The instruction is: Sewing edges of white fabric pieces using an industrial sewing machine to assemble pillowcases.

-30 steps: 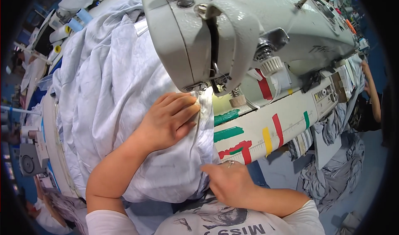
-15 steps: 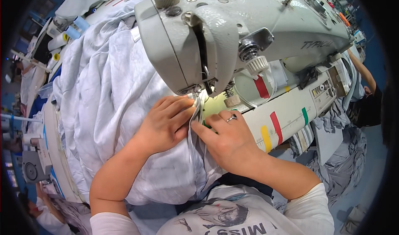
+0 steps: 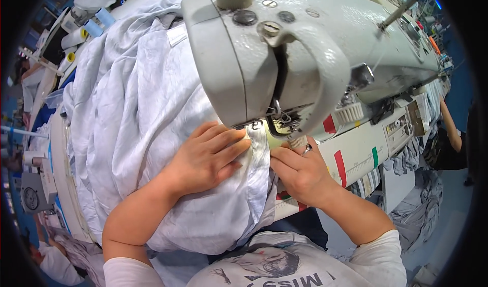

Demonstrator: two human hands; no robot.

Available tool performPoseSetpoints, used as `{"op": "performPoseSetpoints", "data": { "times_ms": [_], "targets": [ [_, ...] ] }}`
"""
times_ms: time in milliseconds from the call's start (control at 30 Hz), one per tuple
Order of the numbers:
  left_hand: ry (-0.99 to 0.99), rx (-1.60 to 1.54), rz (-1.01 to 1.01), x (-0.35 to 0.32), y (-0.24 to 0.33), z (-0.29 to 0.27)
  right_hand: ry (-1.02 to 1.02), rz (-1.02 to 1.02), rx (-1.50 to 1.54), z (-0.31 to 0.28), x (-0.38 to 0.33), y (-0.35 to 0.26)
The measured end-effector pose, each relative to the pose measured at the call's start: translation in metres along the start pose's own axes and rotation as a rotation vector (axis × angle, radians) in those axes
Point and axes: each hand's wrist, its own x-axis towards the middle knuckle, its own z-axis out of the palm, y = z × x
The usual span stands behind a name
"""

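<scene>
A large sheet of white fabric (image 3: 142, 114) lies bunched over the sewing machine's bed, its folded right edge running under the needle area. My left hand (image 3: 206, 157) rests on it with fingers stretched out flat, their tips just left of the presser foot. On the other side my right hand (image 3: 302, 175), with a ring on one finger, has its fingers curled and pressed together at the fabric's folded edge (image 3: 260, 167). Its thumb is hidden. The sewing machine head (image 3: 223, 68) hangs over both hands and partly covers the needle and foot.
A ruler strip with coloured tapes (image 3: 361, 162) runs along the machine bed's right side. Thread cones (image 3: 76, 38) stand at the far left. Striped and grey cloth (image 3: 419, 200) hangs at the right. Another person's arm (image 3: 450, 124) shows at the far right, and another person sits at lower left.
The machine head appears larger and nearer. My hands have moved apart, the right one rightward. The fabric edge that stood up between them now lies flatter and wider.
</scene>
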Motion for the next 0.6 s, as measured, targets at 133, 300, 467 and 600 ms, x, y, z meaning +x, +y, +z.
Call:
{"op": "performPoseSetpoints", "data": {
  "times_ms": [133, 300, 467, 600],
  "targets": [
    [-0.040, -0.081, -0.001, 0.002, 0.002, 0.003, 0.012, -0.004, -0.002, 0.000, -0.002, 0.000],
    [-0.056, -0.073, 0.000, 0.001, 0.004, 0.002, -0.074, 0.068, 0.033, -0.012, 0.004, -0.003],
    [-0.071, -0.032, 0.026, 0.003, 0.005, 0.000, -0.029, 0.067, 0.060, -0.010, 0.019, -0.009],
    [-0.092, -0.047, 0.017, 0.002, 0.004, -0.001, -0.140, 0.119, 0.059, 0.002, 0.007, 0.000]
  ]
}}
